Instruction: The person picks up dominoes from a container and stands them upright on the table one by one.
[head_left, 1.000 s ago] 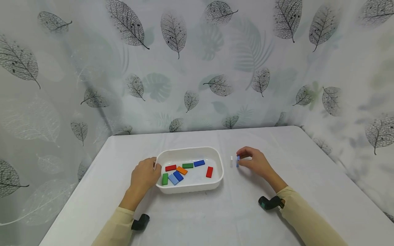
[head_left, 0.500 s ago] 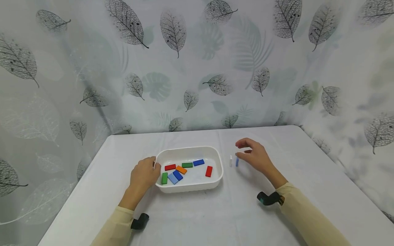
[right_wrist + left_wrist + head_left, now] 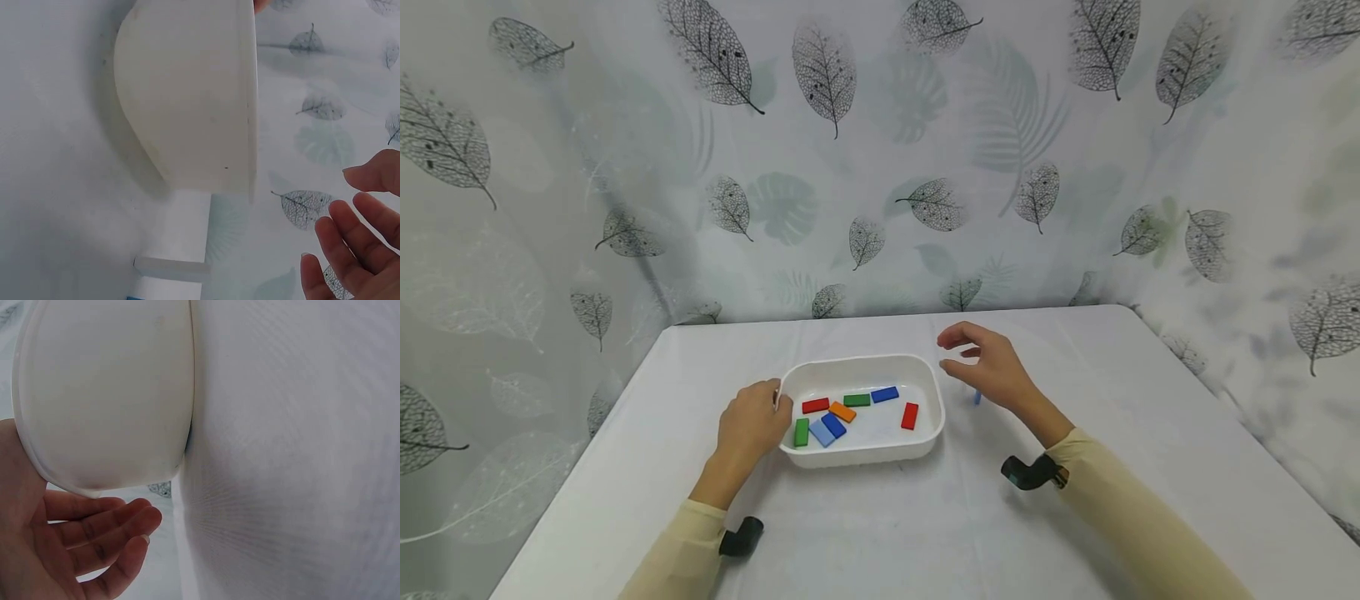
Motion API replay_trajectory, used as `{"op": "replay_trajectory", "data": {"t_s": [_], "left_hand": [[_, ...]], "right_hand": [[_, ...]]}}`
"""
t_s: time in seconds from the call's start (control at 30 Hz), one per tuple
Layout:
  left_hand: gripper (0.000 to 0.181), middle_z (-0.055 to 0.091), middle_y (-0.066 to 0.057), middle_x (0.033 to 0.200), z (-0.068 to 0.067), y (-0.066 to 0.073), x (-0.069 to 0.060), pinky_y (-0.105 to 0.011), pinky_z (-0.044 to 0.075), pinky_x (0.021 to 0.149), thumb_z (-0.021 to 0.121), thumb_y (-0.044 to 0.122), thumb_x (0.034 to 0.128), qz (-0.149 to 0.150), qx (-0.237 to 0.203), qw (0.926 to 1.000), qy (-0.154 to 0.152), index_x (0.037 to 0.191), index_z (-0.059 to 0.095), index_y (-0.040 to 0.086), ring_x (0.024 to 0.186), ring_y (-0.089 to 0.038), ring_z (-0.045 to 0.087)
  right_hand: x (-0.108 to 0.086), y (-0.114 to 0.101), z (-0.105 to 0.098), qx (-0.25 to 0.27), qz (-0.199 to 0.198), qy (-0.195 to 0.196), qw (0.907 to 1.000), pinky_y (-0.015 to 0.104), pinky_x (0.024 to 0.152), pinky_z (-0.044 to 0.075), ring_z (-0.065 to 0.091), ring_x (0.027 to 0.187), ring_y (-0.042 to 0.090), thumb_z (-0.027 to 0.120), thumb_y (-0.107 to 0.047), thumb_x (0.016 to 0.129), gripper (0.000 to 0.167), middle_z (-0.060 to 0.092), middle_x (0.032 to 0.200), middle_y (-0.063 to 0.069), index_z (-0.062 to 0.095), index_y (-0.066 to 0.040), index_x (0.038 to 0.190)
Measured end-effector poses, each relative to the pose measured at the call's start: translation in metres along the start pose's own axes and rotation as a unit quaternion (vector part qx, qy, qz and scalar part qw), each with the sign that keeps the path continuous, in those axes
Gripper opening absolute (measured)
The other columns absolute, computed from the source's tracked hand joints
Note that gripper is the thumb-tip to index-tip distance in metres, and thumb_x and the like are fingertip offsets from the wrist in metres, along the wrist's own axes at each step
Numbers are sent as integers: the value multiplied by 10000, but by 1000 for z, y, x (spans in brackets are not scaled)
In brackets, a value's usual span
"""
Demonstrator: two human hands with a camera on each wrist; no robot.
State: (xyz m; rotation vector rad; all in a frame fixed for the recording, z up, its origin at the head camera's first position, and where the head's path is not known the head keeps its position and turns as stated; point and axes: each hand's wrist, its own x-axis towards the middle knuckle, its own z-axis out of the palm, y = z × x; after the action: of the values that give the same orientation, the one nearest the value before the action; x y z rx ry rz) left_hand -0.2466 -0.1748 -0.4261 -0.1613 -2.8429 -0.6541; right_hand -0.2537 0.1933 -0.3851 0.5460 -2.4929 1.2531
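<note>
A white oval tray stands on the table with several coloured dominoes lying flat inside, among them a red domino, a green domino and an orange domino. My left hand grips its left rim. Past the right rim, my right hand hovers with thumb and fingers apart, holding nothing. Beneath it a light blue domino stands upright, partly covered by the hand. A white domino stands beside it in the right wrist view; the right hand hides it in the head view.
A white cloth covers the table. Behind it hangs a leaf-patterned curtain, which also lines both sides. A black wrist camera juts from the right sleeve, another black wrist camera from the left.
My right hand has let go of the light blue domino, which stays standing, then risen and moved left toward the tray. The left hand has stayed at the tray's rim.
</note>
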Motion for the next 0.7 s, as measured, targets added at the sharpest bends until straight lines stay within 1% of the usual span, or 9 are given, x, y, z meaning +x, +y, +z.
{"op": "replay_trajectory", "data": {"t_s": [0.13, 0.27, 0.37, 0.5, 0.7], "left_hand": [[307, 691, -144, 880, 1, 0, 1, -384, 565, 562, 562, 182, 985, 18, -31, 10000, -18, 1135, 704, -45, 651, -248, 587], [297, 689, -145, 876, 0, 0, 1, -380, 564, 559, 566, 179, 987, 35, -15, 10000, -9, 1129, 701, -46, 647, -247, 585], [305, 694, -154, 892, -1, 1, 1, -395, 574, 572, 564, 178, 986, 23, 15, 10000, -3, 1137, 698, -51, 657, -253, 591], [320, 698, -158, 908, -2, 1, 1, -407, 575, 581, 557, 179, 985, -19, 24, 10000, -30, 1152, 698, -54, 669, -257, 594], [338, 709, -171, 947, -1, 1, 1, -412, 587, 599, 559, 185, 990, -47, 8, 10000, -64, 1181, 694, -59, 685, -262, 606]], "right_hand": [[4, -5, 7, 25, -125, -140, 9998, 491, 926, 555, 659, 1094, 305, 789, -41, 887, 315, 713, 1137, 112, 689, -43, 1186], [7, -9, 14, 33, -176, -193, 9997, 480, 917, 563, 659, 1091, 324, 789, -32, 886, 312, 710, 1139, 130, 689, -36, 1182], [9, -12, 19, 72, -143, -245, 9996, 474, 917, 565, 658, 1095, 341, 789, -30, 884, 311, 707, 1144, 149, 689, -38, 1179], [12, -14, 27, 193, -91, -423, 9989, 462, 922, 564, 656, 1101, 362, 785, -35, 888, 301, 702, 1149, 174, 688, -38, 1173], [16, -16, 39, 195, -64, -715, 9972, 430, 921, 565, 662, 1079, 336, 780, -44, 893, 293, 702, 1135, 153, 686, -38, 1170]]}}
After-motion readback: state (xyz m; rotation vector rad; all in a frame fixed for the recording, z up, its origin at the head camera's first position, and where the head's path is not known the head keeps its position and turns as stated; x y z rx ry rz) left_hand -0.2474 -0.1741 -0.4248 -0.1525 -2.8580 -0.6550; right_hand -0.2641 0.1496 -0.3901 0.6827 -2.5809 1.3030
